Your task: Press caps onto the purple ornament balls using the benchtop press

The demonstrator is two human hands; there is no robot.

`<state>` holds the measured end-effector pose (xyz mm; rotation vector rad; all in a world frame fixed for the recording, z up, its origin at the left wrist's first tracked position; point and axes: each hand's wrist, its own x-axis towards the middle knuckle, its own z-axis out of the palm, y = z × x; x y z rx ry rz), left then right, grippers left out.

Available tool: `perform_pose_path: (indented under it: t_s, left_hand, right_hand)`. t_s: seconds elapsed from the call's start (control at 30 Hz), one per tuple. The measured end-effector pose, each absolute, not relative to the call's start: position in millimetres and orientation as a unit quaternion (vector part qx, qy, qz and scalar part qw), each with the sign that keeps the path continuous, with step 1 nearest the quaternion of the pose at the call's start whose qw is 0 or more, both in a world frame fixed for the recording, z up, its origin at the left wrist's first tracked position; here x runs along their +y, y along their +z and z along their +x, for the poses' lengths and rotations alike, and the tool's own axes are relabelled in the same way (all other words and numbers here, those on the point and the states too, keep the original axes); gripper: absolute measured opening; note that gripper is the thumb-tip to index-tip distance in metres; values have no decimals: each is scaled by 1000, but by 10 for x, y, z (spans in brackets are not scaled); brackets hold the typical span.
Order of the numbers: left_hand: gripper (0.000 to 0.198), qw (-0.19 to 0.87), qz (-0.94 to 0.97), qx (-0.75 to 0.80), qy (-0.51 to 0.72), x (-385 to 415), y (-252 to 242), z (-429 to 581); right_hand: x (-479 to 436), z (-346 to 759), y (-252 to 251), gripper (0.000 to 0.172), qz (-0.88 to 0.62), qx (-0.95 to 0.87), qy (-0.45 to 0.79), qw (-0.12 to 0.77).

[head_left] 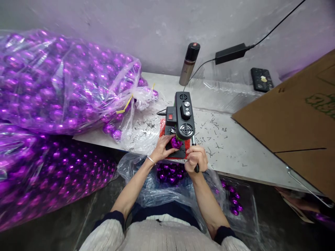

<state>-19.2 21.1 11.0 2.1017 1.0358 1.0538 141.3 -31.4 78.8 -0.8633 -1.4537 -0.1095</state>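
Observation:
My left hand (162, 147) grips a shiny purple ball (176, 142) between thumb and fingers, under the head of a small black bench machine (184, 113). Wrapped round the machine's lever handle (194, 140) is my right hand (196, 158), closed in a fist at the machine's right side. The machine stands on a red mat (187, 144) on the white table and has a red switch on its left. What touches the top of the ball is hidden by the machine head. More purple balls (171, 173) lie in clear plastic on my lap.
Large clear bags of purple balls (65, 83) fill the left side. A bottle (188, 64), a black power adapter (231, 53) and a dark phone-like case (261, 79) are at the back. A cardboard box (293, 122) leans in from the right. Dark scraps litter the tabletop (230, 139).

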Motion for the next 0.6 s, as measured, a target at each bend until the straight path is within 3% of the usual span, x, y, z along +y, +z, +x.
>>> perform_pose_path:
  t_s: [0.6]
  left_hand:
    - [68,306,776,396,385,213,83,-197]
  right_hand:
    - [-287,1366,680,32,-378,-621,-59,684]
